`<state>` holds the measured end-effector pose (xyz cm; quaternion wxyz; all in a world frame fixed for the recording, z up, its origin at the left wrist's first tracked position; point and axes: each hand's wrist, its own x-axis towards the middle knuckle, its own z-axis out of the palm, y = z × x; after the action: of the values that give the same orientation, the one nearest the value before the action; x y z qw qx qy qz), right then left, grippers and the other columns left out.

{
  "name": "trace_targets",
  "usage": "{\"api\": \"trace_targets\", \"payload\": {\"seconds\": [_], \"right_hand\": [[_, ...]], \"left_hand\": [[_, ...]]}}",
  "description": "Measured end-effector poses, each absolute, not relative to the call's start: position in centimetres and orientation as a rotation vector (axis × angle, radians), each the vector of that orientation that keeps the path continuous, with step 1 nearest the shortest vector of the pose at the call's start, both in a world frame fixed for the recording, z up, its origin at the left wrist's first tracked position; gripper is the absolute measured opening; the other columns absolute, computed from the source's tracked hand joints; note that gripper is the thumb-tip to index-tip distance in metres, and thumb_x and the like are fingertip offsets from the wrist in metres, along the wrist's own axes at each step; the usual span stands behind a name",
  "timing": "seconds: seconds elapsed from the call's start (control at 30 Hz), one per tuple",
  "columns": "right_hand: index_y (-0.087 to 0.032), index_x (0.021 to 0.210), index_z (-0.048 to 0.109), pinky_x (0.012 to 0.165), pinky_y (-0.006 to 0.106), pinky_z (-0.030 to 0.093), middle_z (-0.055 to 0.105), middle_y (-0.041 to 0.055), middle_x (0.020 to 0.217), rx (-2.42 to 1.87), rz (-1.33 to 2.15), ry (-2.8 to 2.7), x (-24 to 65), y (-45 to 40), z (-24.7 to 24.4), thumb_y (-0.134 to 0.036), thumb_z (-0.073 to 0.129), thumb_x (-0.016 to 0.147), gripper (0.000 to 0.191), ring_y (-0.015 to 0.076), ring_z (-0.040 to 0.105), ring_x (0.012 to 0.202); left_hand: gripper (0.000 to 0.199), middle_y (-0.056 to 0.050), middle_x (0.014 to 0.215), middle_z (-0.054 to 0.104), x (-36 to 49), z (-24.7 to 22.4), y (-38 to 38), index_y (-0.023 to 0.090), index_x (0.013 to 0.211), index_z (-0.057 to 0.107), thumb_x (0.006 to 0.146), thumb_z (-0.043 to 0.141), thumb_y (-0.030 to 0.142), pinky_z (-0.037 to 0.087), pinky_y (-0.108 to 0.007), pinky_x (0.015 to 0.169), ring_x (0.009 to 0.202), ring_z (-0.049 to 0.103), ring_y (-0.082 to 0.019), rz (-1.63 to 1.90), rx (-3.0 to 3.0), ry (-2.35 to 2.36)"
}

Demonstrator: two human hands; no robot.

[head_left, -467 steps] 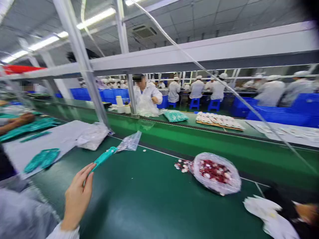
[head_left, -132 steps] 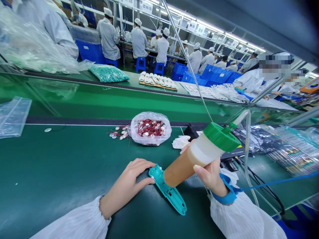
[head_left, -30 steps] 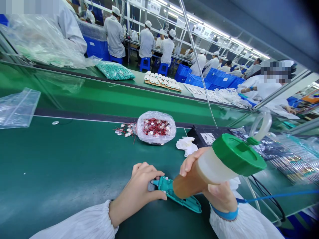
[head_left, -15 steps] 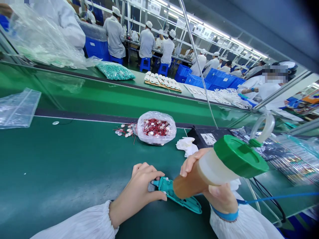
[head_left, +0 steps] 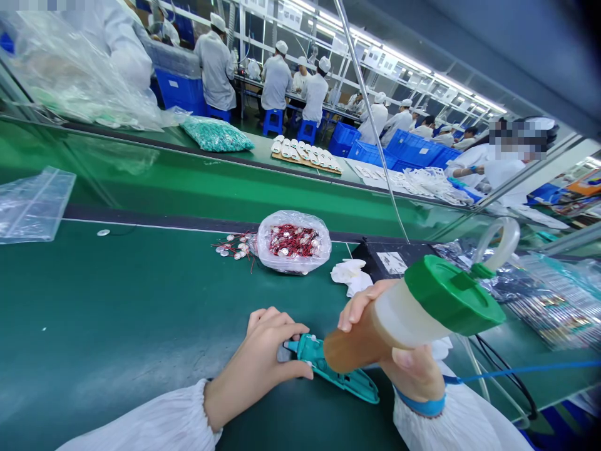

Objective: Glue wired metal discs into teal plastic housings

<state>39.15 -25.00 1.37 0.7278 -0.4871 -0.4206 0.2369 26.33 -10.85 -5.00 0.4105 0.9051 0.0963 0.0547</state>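
Note:
My left hand (head_left: 263, 351) pinches the narrow end of a teal plastic housing half (head_left: 354, 383) between thumb and fingers, near the table's front. Its hollow inner side faces up. My right hand (head_left: 413, 369) is wrapped around a plastic squeeze bottle (head_left: 408, 316) with a green cap (head_left: 453, 294) and a bent clear tube on it. The bottle tilts over the shell with its base to the left, and brownish liquid sits in that lower end. The bottle covers part of the housing. The tube's tip points away from the shell.
A clear bag (head_left: 295, 243) of red-wired metal discs stands mid-table, with several loose discs beside it. Crumpled white tissue (head_left: 351, 275) lies by a black box (head_left: 382, 258). Cables (head_left: 509, 369) and packed parts (head_left: 551, 300) are at right. People in white work behind the ledge.
Hardly anything differs. The bottle and my right hand have shifted very slightly left, while my left hand stays on the teal housing half.

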Motion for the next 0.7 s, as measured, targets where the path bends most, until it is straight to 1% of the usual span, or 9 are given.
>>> {"api": "trace_targets", "payload": {"seconds": [0.17, 0.4, 0.57, 0.7], "right_hand": [[-0.026, 0.095, 0.052, 0.056, 0.034, 0.044, 0.058, 0.002, 0.076, -1.055, 0.55, -0.916, 39.11, -24.84, 1.72, -0.044, 0.065, 0.071, 0.033, 0.0201, 0.054, 0.062], [-0.023, 0.093, 0.048, 0.055, 0.037, 0.046, 0.056, 0.0042, 0.076, -1.036, 0.524, -0.955, 39.2, -24.93, 1.16, -0.044, 0.063, 0.071, 0.034, 0.0209, 0.054, 0.061], [-0.024, 0.095, 0.048, 0.057, 0.037, 0.046, 0.056, 0.0036, 0.077, -1.018, 0.521, -0.962, 39.2, -25.05, 1.01, -0.043, 0.062, 0.073, 0.033, 0.0206, 0.055, 0.063], [-0.026, 0.099, 0.048, 0.058, 0.038, 0.047, 0.056, 0.0026, 0.077, -0.984, 0.521, -0.947, 39.17, -25.12, 1.12, -0.042, 0.064, 0.072, 0.035, 0.0211, 0.055, 0.065]], "left_hand": [[0.047, 0.002, 0.085, 0.064, 26.35, -5.08, -10.89, 0.028, 0.104, 0.065, 0.067, 0.071, 0.056, 0.03, -0.037, 0.085, 0.084, 0.053, -0.019, 0.165, 2.283, 0.239], [0.05, 0.002, 0.087, 0.063, 26.36, -4.72, -10.9, 0.025, 0.106, 0.064, 0.068, 0.068, 0.058, 0.029, -0.038, 0.087, 0.088, 0.052, -0.02, 0.086, 2.292, 0.253], [0.051, 0.002, 0.088, 0.063, 26.35, -4.35, -10.95, 0.026, 0.109, 0.063, 0.069, 0.067, 0.058, 0.028, -0.038, 0.088, 0.09, 0.051, -0.021, 0.036, 2.298, 0.271], [0.049, 0.002, 0.087, 0.063, 26.39, -4.25, -10.92, 0.026, 0.106, 0.064, 0.068, 0.068, 0.057, 0.028, -0.038, 0.088, 0.09, 0.051, -0.021, 0.035, 2.292, 0.279]]}}
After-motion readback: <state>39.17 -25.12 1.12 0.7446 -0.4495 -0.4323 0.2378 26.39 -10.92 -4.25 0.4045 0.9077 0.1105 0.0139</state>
